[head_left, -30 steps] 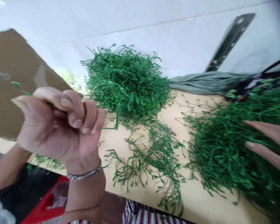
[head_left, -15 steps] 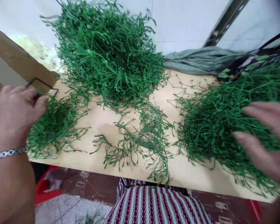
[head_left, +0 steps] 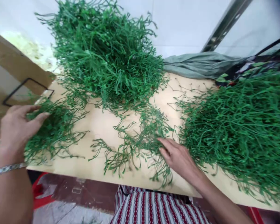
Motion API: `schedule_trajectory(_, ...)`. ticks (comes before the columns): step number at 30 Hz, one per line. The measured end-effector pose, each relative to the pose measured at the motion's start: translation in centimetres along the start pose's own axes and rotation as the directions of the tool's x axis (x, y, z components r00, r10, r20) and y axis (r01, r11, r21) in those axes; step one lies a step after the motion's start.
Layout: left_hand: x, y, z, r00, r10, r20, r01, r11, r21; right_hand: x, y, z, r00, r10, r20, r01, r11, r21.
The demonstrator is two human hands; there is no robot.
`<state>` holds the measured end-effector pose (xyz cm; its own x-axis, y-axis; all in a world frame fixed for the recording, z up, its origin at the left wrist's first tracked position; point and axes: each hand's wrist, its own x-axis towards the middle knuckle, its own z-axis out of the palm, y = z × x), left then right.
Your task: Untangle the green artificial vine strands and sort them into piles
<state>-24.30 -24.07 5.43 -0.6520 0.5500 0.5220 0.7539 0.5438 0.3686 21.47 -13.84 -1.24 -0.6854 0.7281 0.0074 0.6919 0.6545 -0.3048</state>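
Observation:
Green plastic plant stems lie in heaps on a pale wooden board (head_left: 102, 123). My left hand (head_left: 17, 129), a metal bracelet at its wrist, rests with fingers spread on a small heap of stems (head_left: 53, 130) at the board's left end. My right hand (head_left: 177, 157) lies on the board near its front edge, fingers stretched toward a thin scatter of loose stems (head_left: 142, 140) in the middle. Neither hand grips anything that I can see. A big heap (head_left: 107, 59) sits at the back and another large heap (head_left: 242, 124) fills the right side.
A brown cardboard box (head_left: 16, 67) with a black wire frame (head_left: 25, 91) stands at the left. Grey-green cloth (head_left: 200, 63) lies at the back by the white tiled wall, beside a slanted metal bar (head_left: 226, 23). Striped fabric (head_left: 154, 207) shows below the board's front edge.
My left hand dropped from holding a stem onto the small left heap. My right hand left the right heap and moved to the loose stems in the middle. The view tilted down.

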Motion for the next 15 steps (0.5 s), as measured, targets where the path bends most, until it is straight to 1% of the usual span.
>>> schedule_trajectory(1, -0.5, 0.8, -0.4, 0.993, 0.071, -0.094, -0.064, 0.995, 0.082, 0.4, 0.0, -0.1, 1.0, 0.011, -0.024, -0.012, 0.999, -0.035)
schedule_trajectory(2, -1.3, 1.8, -0.8, 0.974, 0.142, -0.177, -0.119, 0.984, 0.136, 0.7, -0.1, -0.2, 0.999, 0.018, -0.041, -0.021, 0.997, -0.081)
schedule_trajectory(3, -2.4, 2.8, -1.1, 0.948, 0.237, -0.214, -0.205, 0.965, 0.162, 0.9, -0.1, -0.3, 0.999, 0.019, -0.05, -0.025, 0.991, -0.131)
schedule_trajectory(4, -3.7, 3.8, -1.4, 0.919, 0.353, -0.173, -0.332, 0.933, 0.141, 1.1, -0.1, -0.4, 0.999, 0.008, -0.051, -0.017, 0.983, -0.18)
schedule_trajectory(5, -5.2, 5.0, -1.5, 0.876, 0.479, -0.06, -0.477, 0.878, 0.05, 1.1, -0.1, -0.6, 0.998, -0.015, -0.054, 0.003, 0.975, -0.222)
schedule_trajectory(6, -6.8, 6.2, -1.5, 0.804, 0.586, 0.097, -0.58, 0.81, -0.085, 1.1, -0.1, -0.7, 0.997, -0.049, -0.064, 0.031, 0.967, -0.253)
schedule_trajectory(7, -8.5, 7.3, -1.4, 0.722, 0.655, 0.222, -0.624, 0.755, -0.201, 1.0, -0.1, -1.0, 0.993, -0.085, -0.087, 0.058, 0.961, -0.272)
schedule_trajectory(8, -10.1, 8.3, -1.1, 0.635, 0.696, 0.336, -0.648, 0.716, -0.258, 0.8, -0.2, -1.3, 0.986, -0.118, -0.121, 0.081, 0.956, -0.281)
schedule_trajectory(9, -11.6, 9.1, -0.6, 0.556, 0.7, 0.449, -0.655, 0.701, -0.282, 0.7, -0.4, -1.6, 0.977, -0.146, -0.158, 0.097, 0.955, -0.28)
schedule_trajectory(10, -12.7, 9.7, -0.1, 0.514, 0.692, 0.508, -0.657, 0.698, -0.286, 0.6, -0.7, -1.9, 0.966, -0.169, -0.193, 0.114, 0.957, -0.268)
schedule_trajectory(11, -13.7, 10.0, 0.5, 0.485, 0.693, 0.533, -0.663, 0.689, -0.293, 0.5, -1.1, -2.2, 0.956, -0.192, -0.22, 0.136, 0.96, -0.246)
schedule_trajectory(12, -14.3, 10.2, 1.0, 0.472, 0.69, 0.549, -0.657, 0.69, -0.303, 0.6, -1.7, -2.4, 0.947, -0.218, -0.236, 0.167, 0.961, -0.22)
schedule_trajectory(14, -14.9, 10.2, 1.6, 0.481, 0.7, 0.528, -0.647, 0.69, -0.325, 0.9, -3.1, -2.5, 0.931, -0.298, -0.209, 0.265, 0.949, -0.173)
schedule_trajectory(15, -15.0, 10.2, 1.5, 0.488, 0.709, 0.509, -0.644, 0.686, -0.338, 1.2, -3.9, -2.4, 0.924, -0.347, -0.162, 0.322, 0.933, -0.159)
